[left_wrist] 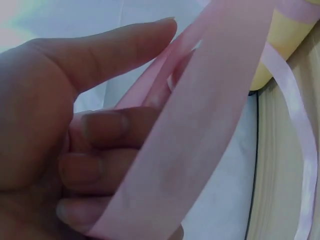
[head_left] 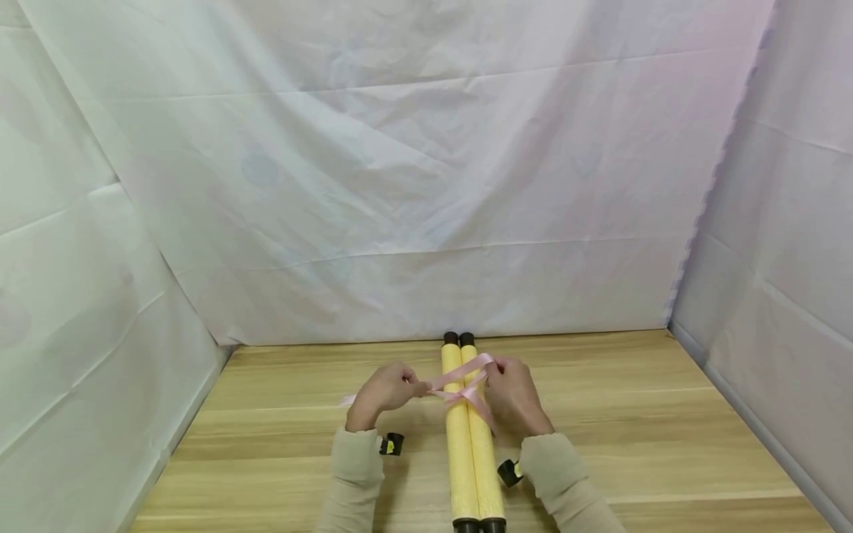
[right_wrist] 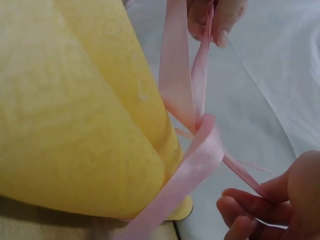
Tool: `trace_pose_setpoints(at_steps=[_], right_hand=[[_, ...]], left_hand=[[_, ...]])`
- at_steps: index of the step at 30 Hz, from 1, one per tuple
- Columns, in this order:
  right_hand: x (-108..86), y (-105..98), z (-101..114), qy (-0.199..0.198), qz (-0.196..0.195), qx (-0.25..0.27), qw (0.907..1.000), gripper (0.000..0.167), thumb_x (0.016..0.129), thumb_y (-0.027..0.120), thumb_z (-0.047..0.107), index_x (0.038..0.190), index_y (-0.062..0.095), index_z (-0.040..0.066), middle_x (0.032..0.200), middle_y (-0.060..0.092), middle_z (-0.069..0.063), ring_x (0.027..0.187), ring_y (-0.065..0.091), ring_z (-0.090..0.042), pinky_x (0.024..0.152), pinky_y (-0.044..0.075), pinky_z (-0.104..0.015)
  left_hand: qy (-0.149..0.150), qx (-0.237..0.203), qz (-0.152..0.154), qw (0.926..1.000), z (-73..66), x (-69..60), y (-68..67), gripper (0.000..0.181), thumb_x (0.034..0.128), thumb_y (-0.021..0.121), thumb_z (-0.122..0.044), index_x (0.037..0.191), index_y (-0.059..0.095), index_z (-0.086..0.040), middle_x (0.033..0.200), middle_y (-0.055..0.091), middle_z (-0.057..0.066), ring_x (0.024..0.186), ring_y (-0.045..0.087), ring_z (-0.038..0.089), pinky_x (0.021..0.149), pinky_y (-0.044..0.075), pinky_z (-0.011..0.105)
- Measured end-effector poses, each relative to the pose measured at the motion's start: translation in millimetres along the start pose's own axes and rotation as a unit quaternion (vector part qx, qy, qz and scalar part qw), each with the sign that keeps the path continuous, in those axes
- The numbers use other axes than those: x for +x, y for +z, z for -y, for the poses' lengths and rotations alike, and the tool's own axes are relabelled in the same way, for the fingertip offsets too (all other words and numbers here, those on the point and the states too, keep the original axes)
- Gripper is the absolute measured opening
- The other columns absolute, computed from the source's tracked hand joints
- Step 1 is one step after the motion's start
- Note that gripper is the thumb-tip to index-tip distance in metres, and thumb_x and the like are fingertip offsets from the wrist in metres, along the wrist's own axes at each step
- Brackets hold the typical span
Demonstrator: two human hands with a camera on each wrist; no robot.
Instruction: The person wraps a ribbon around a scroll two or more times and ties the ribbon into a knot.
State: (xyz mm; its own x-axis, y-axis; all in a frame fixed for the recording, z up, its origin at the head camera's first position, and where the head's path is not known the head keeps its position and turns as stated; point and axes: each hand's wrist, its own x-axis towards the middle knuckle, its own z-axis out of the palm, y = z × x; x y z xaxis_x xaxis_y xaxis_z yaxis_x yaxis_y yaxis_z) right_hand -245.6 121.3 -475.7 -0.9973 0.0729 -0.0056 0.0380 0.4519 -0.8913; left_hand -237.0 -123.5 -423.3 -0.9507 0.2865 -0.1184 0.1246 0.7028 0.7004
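Note:
Two long yellow tubes with dark end caps lie side by side on the table. A pink ribbon goes across them and crosses over itself on top. My left hand, left of the tubes, pinches a folded length of the ribbon; a broad strip of ribbon passes in front of its curled fingers. To the right of the tubes, my right hand pinches another part of the ribbon. From the right wrist, a ribbon loop shows between the hands, with a loose tail hanging over the tubes.
The wood-grain table reaches back to a white cloth wall. More white cloth hangs at the left and right sides. Small black devices are worn at both wrists. A ribbon end sticks out left of my left hand.

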Motion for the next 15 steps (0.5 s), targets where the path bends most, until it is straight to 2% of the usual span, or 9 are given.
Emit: trace_pose_setpoints(at_steps=[3,8,15], right_hand=[[2.5,-1,-1,-0.014,-0.013,-0.016,0.9997,0.041,0.104,0.043,0.025,0.080,0.067,0.002,0.070,0.060,-0.007,0.054,0.046,-0.016,0.051,0.040,-0.029],[7.4,-10,-2,-0.034,-0.042,-0.026,0.9982,0.038,0.100,0.044,0.019,0.077,0.067,0.001,0.071,0.065,-0.012,0.048,0.038,-0.012,0.045,0.033,-0.026],[11.8,-27,-5,-0.039,-0.071,-0.020,0.9965,0.039,0.100,0.040,0.019,0.081,0.069,-0.001,0.072,0.065,-0.019,0.045,0.034,-0.011,0.042,0.029,-0.024]], left_hand=[[-0.001,0.014,0.002,0.9999,4.2,-1.4,-7.3,0.035,0.0923,0.069,-0.031,0.063,0.061,-0.013,0.062,0.041,-0.005,0.052,0.032,0.011,0.050,0.029,0.027],[0.004,0.047,0.002,0.9989,9.0,-4.6,-22.9,0.035,0.0924,0.069,-0.033,0.065,0.063,-0.011,0.062,0.040,-0.005,0.053,0.032,0.011,0.051,0.030,0.027],[0.005,0.064,-0.013,0.9978,16.3,-7.1,-38.1,0.034,0.0925,0.070,-0.033,0.065,0.060,-0.016,0.073,0.050,-0.003,0.057,0.038,0.013,0.055,0.035,0.030]])
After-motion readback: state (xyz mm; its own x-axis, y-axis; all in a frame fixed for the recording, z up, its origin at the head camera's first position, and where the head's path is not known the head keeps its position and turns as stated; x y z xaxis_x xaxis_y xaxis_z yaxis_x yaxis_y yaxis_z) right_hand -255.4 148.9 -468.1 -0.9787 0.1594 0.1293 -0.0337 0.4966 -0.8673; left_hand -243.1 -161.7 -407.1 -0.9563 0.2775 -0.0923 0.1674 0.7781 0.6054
